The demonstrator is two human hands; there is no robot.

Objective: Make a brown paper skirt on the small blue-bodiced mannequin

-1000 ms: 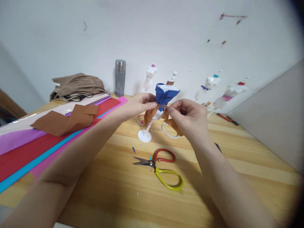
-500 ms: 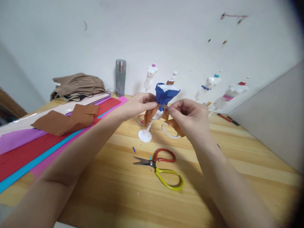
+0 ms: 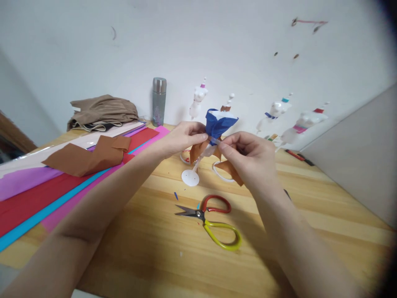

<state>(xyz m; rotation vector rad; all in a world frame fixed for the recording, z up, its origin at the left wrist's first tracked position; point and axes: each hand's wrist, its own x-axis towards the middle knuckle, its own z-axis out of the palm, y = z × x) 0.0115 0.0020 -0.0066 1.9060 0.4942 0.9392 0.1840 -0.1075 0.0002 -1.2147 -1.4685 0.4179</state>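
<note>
A small white dress form, tilted on its round base, stands between my hands. Blue crepe paper wraps its bust, and brown paper hangs below the waist. My left hand pinches the dress form at the waist, thumb against the blue paper's lower edge. My right hand has thumb and index finger closed on a short translucent strip of tape lying across the waist. Another brown piece hangs beneath the right hand. Its fingers partly hide the waist.
Scissors with red and yellow handles lie open in front. At left are coloured paper sheets, a brown paper piece and folded cloth. Behind stand a thermos and more dress forms. A white ring lies near the base.
The tape strip now shows more plainly at the waist, between my two thumbs. My right fingers have shifted slightly lower and right. The whole view has moved a little.
</note>
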